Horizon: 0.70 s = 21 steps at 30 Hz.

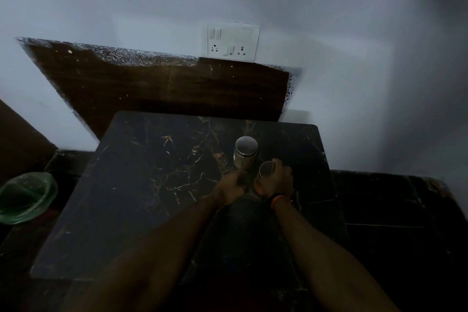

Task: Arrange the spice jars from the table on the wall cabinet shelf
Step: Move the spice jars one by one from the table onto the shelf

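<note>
- Picking up jars off the desk (141,185), early stage by the look of it; no wall cabinet shelf in view.
- Right hand (274,182): fingers (278,163) curled round the small jar (266,170), wrist low over the desk.
- Left hand (231,186): fingers reaching to the base of the tall steel jar (245,153), just beyond the fingertips; too dark to tell whether gripping.
- Next, probably: secure both, lift straight, keep upright.
</note>
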### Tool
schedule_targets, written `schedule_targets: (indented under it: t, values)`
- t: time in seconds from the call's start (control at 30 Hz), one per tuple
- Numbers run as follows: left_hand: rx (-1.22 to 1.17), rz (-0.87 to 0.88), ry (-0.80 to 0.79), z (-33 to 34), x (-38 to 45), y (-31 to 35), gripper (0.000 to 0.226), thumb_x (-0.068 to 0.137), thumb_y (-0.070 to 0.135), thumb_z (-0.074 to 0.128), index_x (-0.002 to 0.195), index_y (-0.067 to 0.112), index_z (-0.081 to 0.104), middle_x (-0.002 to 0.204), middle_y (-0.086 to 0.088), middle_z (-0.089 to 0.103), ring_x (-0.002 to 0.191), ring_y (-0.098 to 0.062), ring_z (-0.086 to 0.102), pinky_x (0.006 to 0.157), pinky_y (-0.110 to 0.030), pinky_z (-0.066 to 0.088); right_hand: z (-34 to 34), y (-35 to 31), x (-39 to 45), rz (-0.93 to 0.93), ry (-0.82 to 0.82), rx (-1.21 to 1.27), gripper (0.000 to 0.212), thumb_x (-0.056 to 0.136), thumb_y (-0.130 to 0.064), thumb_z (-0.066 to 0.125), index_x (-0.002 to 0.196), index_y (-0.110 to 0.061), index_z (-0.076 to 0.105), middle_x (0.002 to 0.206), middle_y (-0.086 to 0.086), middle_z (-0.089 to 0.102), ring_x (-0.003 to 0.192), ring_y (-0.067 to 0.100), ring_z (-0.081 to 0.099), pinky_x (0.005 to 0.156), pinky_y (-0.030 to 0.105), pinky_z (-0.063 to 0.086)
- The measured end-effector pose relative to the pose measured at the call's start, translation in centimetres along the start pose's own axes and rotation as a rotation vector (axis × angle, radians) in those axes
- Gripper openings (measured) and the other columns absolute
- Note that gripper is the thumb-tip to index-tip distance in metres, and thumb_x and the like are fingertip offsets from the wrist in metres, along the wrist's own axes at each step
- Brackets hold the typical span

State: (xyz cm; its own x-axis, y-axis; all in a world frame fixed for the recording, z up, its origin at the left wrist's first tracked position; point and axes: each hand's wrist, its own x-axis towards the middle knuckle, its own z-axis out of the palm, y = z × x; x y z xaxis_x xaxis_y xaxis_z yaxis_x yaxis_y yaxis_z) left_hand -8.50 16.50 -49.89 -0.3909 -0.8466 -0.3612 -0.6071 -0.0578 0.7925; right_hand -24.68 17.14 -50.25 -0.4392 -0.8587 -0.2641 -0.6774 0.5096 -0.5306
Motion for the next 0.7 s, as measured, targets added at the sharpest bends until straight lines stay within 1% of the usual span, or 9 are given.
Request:
schedule_targets:
  t: [0.03,0.13,0.2,0.3,0.37,0.4,0.47,0.53,0.7]
  values:
    - [-0.085,-0.045,0.019,0.1,-0.1,-0.2,0.040,0.094,0.001,0.056,0.132,0.013,0.055,0.125,-0.009,0.062,0.105,-0.017,0.063,0.083,-0.026,0.054,-0.1,0.1,0.0,-0.013,-0.006,0.022,0.083,0.076,-0.032,0.083,0.148,-0.025,0.042,0.141,0.016,0.045,0.127,0.039,0.051,0.103,0.046,0.047]
    - [-0.293,-0.130,0.077,0.5,-0.3,-0.7,0.025,0.099,0.004,0.050,0.119,0.017,0.058,0.114,-0.008,0.064,0.098,-0.019,0.065,0.086,-0.037,0.057,-0.5,0.5,-0.5,-0.066,-0.019,0.148,0.082,0.074,-0.031,0.084,0.146,-0.026,0.045,0.139,0.013,0.047,0.127,0.035,0.052,0.105,0.045,0.047]
    - [-0.418,-0.180,0.087,0.6,-0.4,-0.9,0.021,0.103,0.011,0.047,0.121,0.016,0.058,0.117,-0.013,0.065,0.104,-0.028,0.066,0.089,-0.041,0.056,-0.6,0.7,-1.1,-0.087,-0.014,0.254,0.082,0.073,-0.030,0.086,0.145,-0.028,0.047,0.142,0.009,0.047,0.130,0.030,0.050,0.106,0.043,0.045]
    - [-0.633,-0.296,0.087,0.9,-0.6,-1.1,0.027,0.106,0.030,0.041,0.127,0.018,0.055,0.127,-0.017,0.062,0.112,-0.034,0.063,0.099,-0.050,0.053,-1.3,0.8,-2.0,-0.102,-0.100,0.403,0.086,0.072,-0.018,0.087,0.146,-0.033,0.046,0.150,0.003,0.043,0.138,0.027,0.044,0.110,0.047,0.043]
    - [-0.850,-0.385,0.039,1.1,-0.9,-1.3,0.041,0.105,0.046,0.037,0.134,0.021,0.051,0.133,-0.016,0.058,0.116,-0.034,0.061,0.102,-0.054,0.050,-2.6,0.9,-2.4,-0.161,-0.201,0.500,0.087,0.070,-0.011,0.086,0.144,-0.036,0.047,0.149,-0.002,0.044,0.137,0.027,0.043,0.106,0.050,0.047]
    - [-0.977,-0.414,-0.006,1.2,-1.2,-1.5,0.048,0.103,0.053,0.036,0.137,0.021,0.049,0.135,-0.016,0.056,0.119,-0.035,0.060,0.102,-0.055,0.049,-3.4,0.9,-2.6,-0.211,-0.256,0.536,0.087,0.070,-0.007,0.086,0.142,-0.036,0.049,0.147,-0.004,0.044,0.135,0.026,0.044,0.102,0.049,0.050]
    - [-1.234,-0.417,-0.097,1.6,-1.7,-1.8,0.057,0.099,0.060,0.038,0.139,0.020,0.049,0.138,-0.020,0.054,0.122,-0.040,0.059,0.098,-0.058,0.052,-5.0,0.8,-2.8,-0.305,-0.358,0.579,0.086,0.070,-0.003,0.084,0.141,-0.037,0.050,0.145,-0.007,0.045,0.132,0.025,0.046,0.097,0.043,0.053]
    - [-1.438,-0.380,-0.151,1.8,-2.5,-1.7,0.060,0.097,0.060,0.046,0.139,0.018,0.050,0.139,-0.025,0.054,0.121,-0.044,0.060,0.092,-0.057,0.054,-6.5,0.4,-3.2,-0.368,-0.420,0.625,0.084,0.071,-0.003,0.083,0.141,-0.036,0.050,0.142,-0.010,0.047,0.131,0.022,0.048,0.094,0.037,0.053]
    - [-1.631,-0.235,-0.208,0.7,-4.3,-0.7,0.061,0.093,0.044,0.061,0.144,0.013,0.048,0.140,-0.030,0.054,0.125,-0.046,0.058,0.100,-0.055,0.051,-8.8,-0.3,-3.8,-0.428,-0.457,0.817,0.084,0.070,-0.007,0.078,0.143,-0.037,0.050,0.146,-0.010,0.048,0.130,0.021,0.051,0.097,0.043,0.056]
